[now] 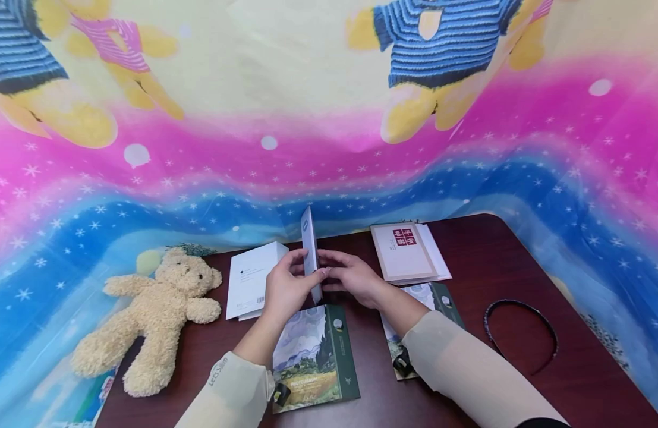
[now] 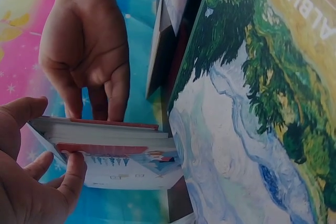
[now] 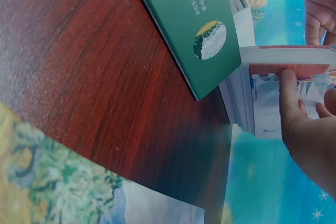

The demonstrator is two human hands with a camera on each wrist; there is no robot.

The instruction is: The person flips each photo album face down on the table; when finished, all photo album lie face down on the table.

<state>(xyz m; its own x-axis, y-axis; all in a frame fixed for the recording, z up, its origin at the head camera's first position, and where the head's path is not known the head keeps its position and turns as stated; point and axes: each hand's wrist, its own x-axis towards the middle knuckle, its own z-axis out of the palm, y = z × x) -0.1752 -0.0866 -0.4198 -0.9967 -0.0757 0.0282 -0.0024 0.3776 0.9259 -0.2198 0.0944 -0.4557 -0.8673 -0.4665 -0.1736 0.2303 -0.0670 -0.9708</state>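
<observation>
A thick white book (image 1: 311,261) with a red band (image 2: 107,149) along its cover stands upright between my two hands, behind a photo album (image 1: 307,356) with a painted landscape and a green strip. My left hand (image 1: 288,280) pinches it, thumb at the near edge and fingers against the left cover. From the other side my right hand (image 1: 355,278) presses extended fingers on the right cover. Under my right forearm lies a second album (image 1: 449,303) of the same design, partly hidden. A white book (image 1: 251,279) with a barcode stands slightly spread to the left.
On the left a plush teddy bear (image 1: 147,315) leans at the table edge. A beige-covered book (image 1: 406,261) with a red emblem sits toward the back right. Beyond my right arm lies a thin dark headband (image 1: 486,327). A printed curtain (image 1: 286,172) hangs behind the dark wooden table (image 1: 484,261).
</observation>
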